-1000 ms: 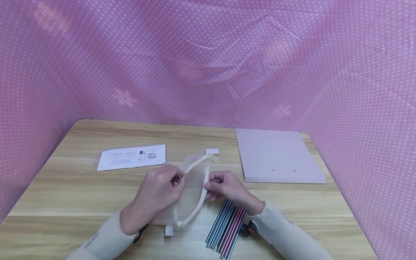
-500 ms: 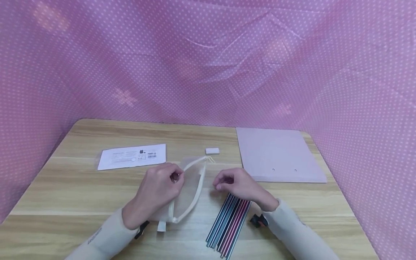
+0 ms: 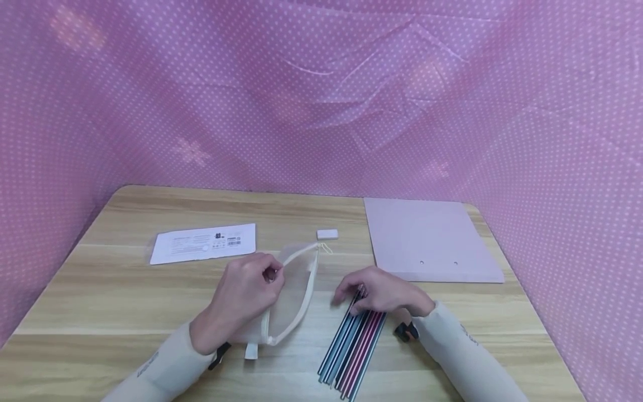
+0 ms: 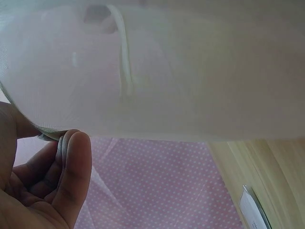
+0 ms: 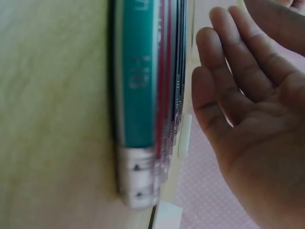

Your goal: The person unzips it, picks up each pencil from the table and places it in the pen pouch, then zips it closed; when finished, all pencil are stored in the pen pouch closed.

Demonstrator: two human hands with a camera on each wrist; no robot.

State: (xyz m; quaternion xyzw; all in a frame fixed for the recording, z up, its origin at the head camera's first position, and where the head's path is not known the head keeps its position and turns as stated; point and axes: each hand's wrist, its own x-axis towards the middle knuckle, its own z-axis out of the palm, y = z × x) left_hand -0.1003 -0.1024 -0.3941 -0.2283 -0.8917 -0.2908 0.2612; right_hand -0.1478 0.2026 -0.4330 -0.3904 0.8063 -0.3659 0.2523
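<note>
My left hand pinches the pale zip edge of a see-through pouch, whose mouth gapes toward the right. In the left wrist view the thumb and fingertips meet at the rim of the pouch. Over the upper ends of several pencils is my right hand, its fingers spread and gently bent, gripping none of them. The pencils lie side by side in teal, dark and red. From the right wrist, a teal pencil marked HB shows its silvery end, with the open palm beside the row.
Behind the pouch lies a small white eraser-like block. A white printed packet rests at the left of the wooden table. At the back right is a pale pink folder with two holes. Pink dotted cloth hangs around the table.
My right hand has let go of the pouch's edge and moved right, over the pencils, its fingers spreading. The left hand still holds the pouch, which has shifted slightly left.
</note>
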